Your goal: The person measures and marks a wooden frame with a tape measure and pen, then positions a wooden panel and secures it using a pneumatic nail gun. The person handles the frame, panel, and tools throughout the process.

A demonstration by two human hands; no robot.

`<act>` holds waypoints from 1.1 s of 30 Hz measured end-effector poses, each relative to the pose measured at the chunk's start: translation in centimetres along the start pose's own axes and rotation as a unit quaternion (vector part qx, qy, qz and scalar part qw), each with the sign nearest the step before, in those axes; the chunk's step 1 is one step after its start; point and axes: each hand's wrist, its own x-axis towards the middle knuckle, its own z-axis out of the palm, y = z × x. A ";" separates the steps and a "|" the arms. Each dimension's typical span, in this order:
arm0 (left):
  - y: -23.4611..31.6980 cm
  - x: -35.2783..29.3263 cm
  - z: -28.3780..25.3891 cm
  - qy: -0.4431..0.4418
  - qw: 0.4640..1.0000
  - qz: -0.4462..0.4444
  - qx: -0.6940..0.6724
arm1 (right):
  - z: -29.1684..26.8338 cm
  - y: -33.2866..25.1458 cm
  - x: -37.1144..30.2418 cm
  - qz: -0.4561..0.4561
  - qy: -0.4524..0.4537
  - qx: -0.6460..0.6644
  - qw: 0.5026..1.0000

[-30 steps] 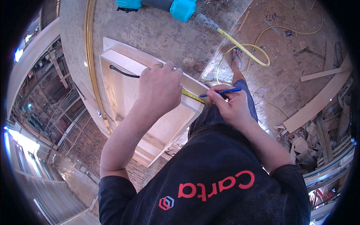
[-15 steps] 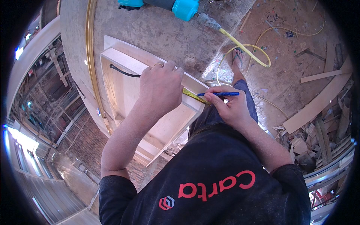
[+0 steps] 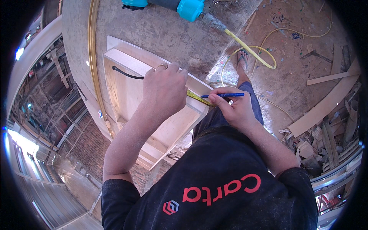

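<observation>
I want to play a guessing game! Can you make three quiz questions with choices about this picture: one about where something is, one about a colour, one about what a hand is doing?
1. Where is the blue tool?
A top of the bench
B on the floor
C in a hand

2. What colour is the pen?
A red
B blue
C green

3. What is the left hand doing?
A waving
B pressing the yellow tape on the wooden box
C holding a cup

Answers: A, it lies on the bench; B, blue in the right hand; B, palm flat on the tape.
</observation>
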 end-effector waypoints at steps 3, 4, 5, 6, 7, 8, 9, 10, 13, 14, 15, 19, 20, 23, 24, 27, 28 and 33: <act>0.0 -0.2 0.1 0.008 1.000 -0.002 -0.004 | -0.1 -0.1 0.0 0.003 0.002 -0.011 1.000; 0.0 -0.3 0.1 0.012 1.000 -0.002 -0.006 | -0.1 -0.2 0.0 0.007 0.004 -0.022 1.000; 0.0 -0.4 0.1 0.026 1.000 0.000 -0.017 | -0.1 -0.1 -0.2 0.001 0.018 -0.017 1.000; -0.1 -0.6 0.2 0.040 0.999 0.001 -0.028 | -0.3 0.0 -0.4 -0.005 0.031 -0.011 0.999; -0.1 -0.9 0.2 0.056 0.998 0.001 -0.039 | -0.6 0.0 -0.6 -0.013 0.043 -0.006 0.999; -0.2 -1.3 -0.1 0.072 0.996 0.003 -0.048 | -1.1 0.2 -0.8 -0.038 0.055 0.020 0.998; -0.2 -1.8 -0.4 0.089 0.994 0.006 -0.056 | -1.9 0.4 -1.0 -0.063 0.067 0.046 0.995; -0.2 -2.4 -0.8 0.106 0.992 0.010 -0.065 | -2.3 0.2 -1.1 -0.088 0.080 0.072 0.990; -0.4 -4.1 -2.0 0.142 0.985 0.009 -0.096 | -3.2 -1.1 -1.6 -0.112 0.100 0.041 0.988; -0.6 -4.7 -2.0 0.153 0.983 0.004 -0.105 | -3.6 -0.9 -2.0 -0.105 0.091 0.030 0.990; -0.9 -5.3 -2.0 0.164 0.980 0.000 -0.114 | -3.9 -1.1 -2.2 -0.108 0.083 0.014 0.991; -2.4 -7.1 -0.8 0.184 0.974 -0.028 -0.131 | -3.8 -2.5 -2.9 -0.034 0.033 -0.072 0.996; -2.6 -7.4 -0.4 0.189 0.971 -0.033 -0.146 | -3.4 -2.8 -3.1 -0.026 0.002 -0.096 0.995; -2.8 -7.8 0.2 0.201 0.960 -0.043 -0.192 | -2.3 -3.4 -3.5 -0.067 -0.113 -0.161 0.978; -2.8 -7.9 0.3 0.203 0.956 -0.044 -0.209 | -1.7 -2.7 -3.6 -0.102 -0.115 -0.150 0.977; -2.3 -8.0 0.2 0.213 0.947 -0.043 -0.236 | -0.3 -3.1 -4.0 -0.026 -0.093 -0.071 0.993; -2.1 -8.1 0.2 0.217 0.945 -0.043 -0.240 | -0.3 -3.3 -3.9 -0.026 -0.094 -0.087 0.991; -1.1 -9.0 0.8 0.204 0.949 -0.039 -0.236 | -0.7 -3.8 -3.8 -0.055 -0.093 -0.143 0.984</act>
